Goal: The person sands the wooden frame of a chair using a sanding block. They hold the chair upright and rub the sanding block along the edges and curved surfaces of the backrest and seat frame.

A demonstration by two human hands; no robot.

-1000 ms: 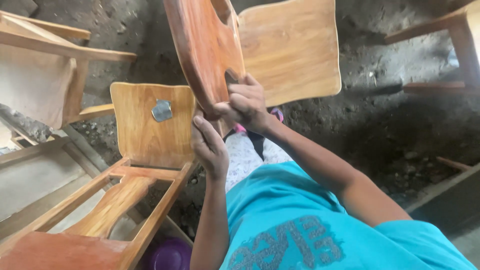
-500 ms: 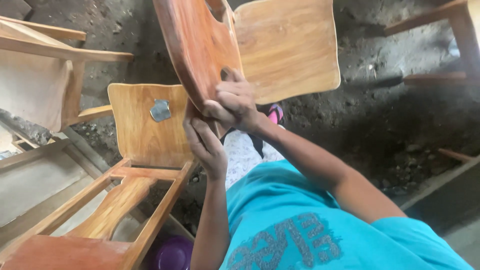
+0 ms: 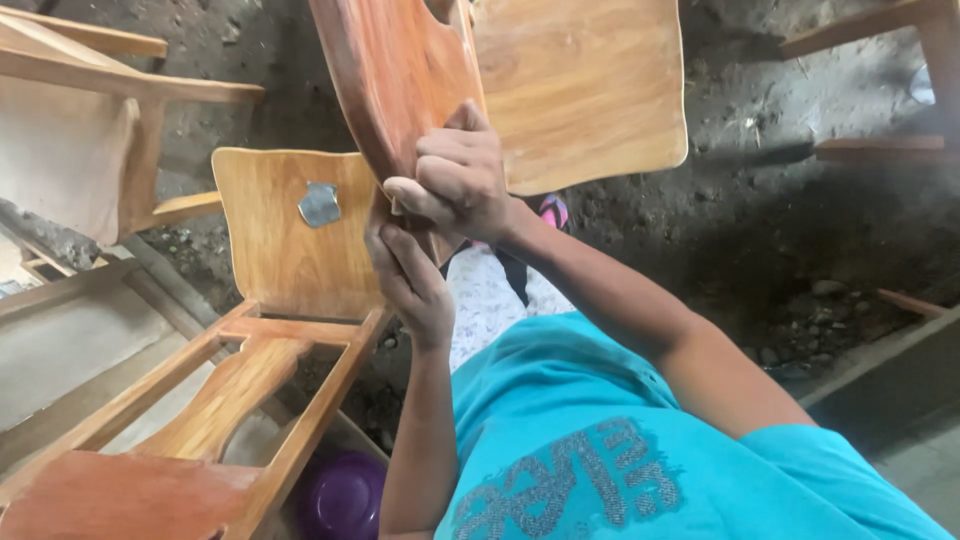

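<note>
The right hand [image 3: 455, 175] has slid up the reddish board [image 3: 395, 85] — fingers now clamped over its edge. The left hand [image 3: 410, 280] stays curled underneath, gripping the same board beside the pale chair back [image 3: 275, 235].

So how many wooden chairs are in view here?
4: the held chair, one lying at lower left, one at far left, part of one top right. More may be hidden.

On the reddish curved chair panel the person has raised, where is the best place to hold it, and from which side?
Probably at its lower rounded edge, from below. The reddish curved panel hangs with that edge lowest and nearest the body, thin enough for fingers to wrap round. The right hand already clasps it there, and the left hand is just beneath, at the edge.
</note>
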